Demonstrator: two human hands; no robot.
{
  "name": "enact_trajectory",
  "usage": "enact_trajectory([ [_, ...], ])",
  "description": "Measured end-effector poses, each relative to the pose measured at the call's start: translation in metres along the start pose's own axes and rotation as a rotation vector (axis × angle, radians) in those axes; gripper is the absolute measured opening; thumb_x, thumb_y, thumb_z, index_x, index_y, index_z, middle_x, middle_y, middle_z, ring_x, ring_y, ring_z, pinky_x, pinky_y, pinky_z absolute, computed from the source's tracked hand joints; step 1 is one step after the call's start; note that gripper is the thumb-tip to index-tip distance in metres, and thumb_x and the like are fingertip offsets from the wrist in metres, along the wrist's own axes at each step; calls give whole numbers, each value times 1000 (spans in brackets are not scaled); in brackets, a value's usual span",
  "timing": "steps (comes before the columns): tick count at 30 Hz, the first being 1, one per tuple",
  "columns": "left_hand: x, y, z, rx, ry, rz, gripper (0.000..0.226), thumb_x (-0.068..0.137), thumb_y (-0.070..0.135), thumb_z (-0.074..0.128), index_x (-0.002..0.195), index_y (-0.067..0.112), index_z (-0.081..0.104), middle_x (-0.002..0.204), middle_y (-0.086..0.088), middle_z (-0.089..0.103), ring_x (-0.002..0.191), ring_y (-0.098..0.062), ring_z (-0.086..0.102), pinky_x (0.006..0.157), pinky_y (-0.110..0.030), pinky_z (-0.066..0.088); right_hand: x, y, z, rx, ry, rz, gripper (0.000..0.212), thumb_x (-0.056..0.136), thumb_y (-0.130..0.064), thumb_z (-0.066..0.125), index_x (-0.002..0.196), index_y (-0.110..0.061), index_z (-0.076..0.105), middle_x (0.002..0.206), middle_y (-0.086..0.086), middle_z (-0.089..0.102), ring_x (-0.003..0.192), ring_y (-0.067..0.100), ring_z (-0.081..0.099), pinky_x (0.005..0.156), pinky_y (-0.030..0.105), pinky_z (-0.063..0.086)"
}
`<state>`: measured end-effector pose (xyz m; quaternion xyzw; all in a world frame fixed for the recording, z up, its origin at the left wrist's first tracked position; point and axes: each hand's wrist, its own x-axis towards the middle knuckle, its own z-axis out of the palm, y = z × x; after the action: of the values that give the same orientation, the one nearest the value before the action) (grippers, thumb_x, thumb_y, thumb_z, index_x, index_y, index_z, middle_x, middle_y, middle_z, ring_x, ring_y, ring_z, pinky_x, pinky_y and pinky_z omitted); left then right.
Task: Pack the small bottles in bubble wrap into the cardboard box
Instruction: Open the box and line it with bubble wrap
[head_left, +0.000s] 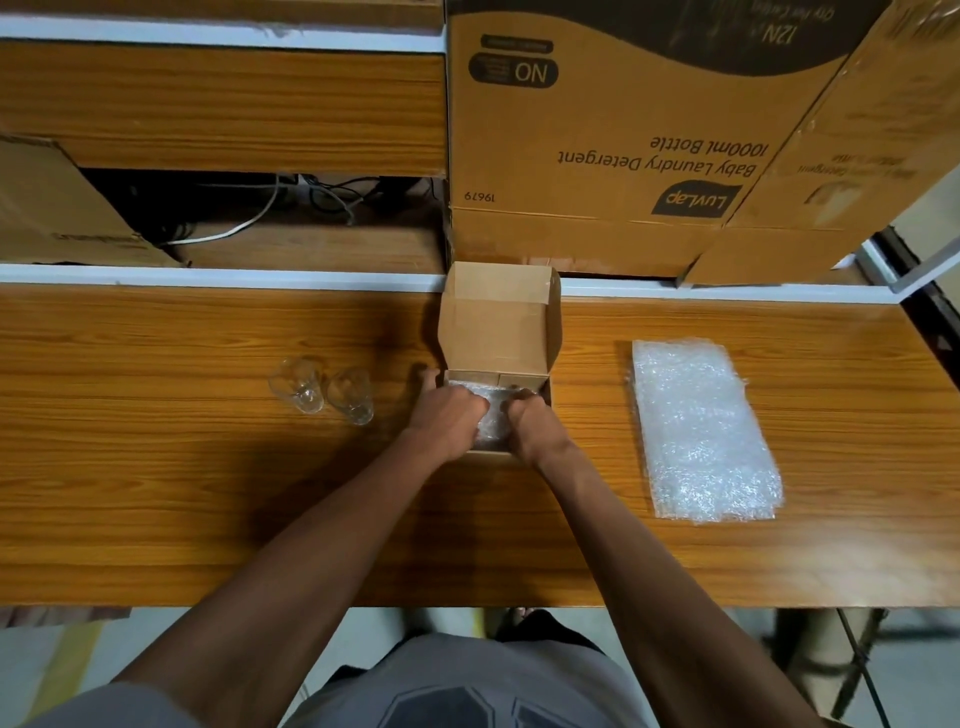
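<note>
Pressing crinkled clear bubble wrap (491, 415) down inside small open brown cardboard box (498, 332), left hand (448, 415) and right hand (530, 423) both curled, gripping it.

A packing or storeroom workspace, probably in a small warehouse or shop back room. A wood-grain table (208, 467) with a white far edge carries a stack of bubble wrap sheets (701, 431) near its right edge. Beyond the far edge stand large shipping cartons (613, 135) printed "Baby Laundry Detergent 1000ml Bottle". Loose cables (249, 213) lie tangled on a wooden shelf behind the table's far left corner.
</note>
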<state>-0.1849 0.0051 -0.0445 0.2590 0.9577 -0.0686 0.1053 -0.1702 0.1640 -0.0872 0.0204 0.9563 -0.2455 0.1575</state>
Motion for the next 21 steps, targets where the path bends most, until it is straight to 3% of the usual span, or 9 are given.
enact_trajectory([
  [3, -1, 0, -1, 28, 122, 2, 37, 91, 26, 74, 128, 26, 65, 127, 1, 68, 120, -22, 64, 116, -58, 25, -3, -4, 1, -188, 49, -43, 33, 92, -7, 75, 124, -8, 69, 119, 13, 73, 108, 28, 71, 93, 32, 59],
  [6, 0, 0, 1, 86, 72, -26, 53, 93, 36, 73, 141, 22, 57, 140, -3, 62, 128, -24, 60, 119, -63, 18, -6, -8, -1, -263, 42, -27, 30, 95, -7, 71, 125, -8, 68, 121, 11, 73, 114, 25, 71, 99, 30, 57],
  [15, 14, 6, -5, 148, -115, -38, 55, 90, 47, 73, 136, 22, 59, 128, -1, 69, 128, -25, 61, 121, -73, -8, -6, -15, -10, -290, 8, -13, 30, 100, 0, 61, 130, -6, 65, 130, 13, 69, 121, 26, 67, 104, 31, 54],
  [18, 11, 10, -11, 119, 6, -6, 40, 88, 32, 76, 126, 24, 66, 116, 2, 72, 121, -23, 64, 123, -65, 6, -8, -18, -11, -296, 33, -31, 28, 93, 0, 72, 119, -8, 71, 121, 12, 71, 114, 26, 71, 99, 33, 58],
  [21, 9, 13, -9, 37, 2, 23, 32, 92, 15, 74, 123, 20, 68, 121, -3, 70, 116, -24, 66, 114, -50, 40, -10, -19, -11, -278, 35, -36, 29, 90, -2, 77, 117, -11, 71, 117, 10, 73, 110, 24, 73, 97, 33, 59],
])
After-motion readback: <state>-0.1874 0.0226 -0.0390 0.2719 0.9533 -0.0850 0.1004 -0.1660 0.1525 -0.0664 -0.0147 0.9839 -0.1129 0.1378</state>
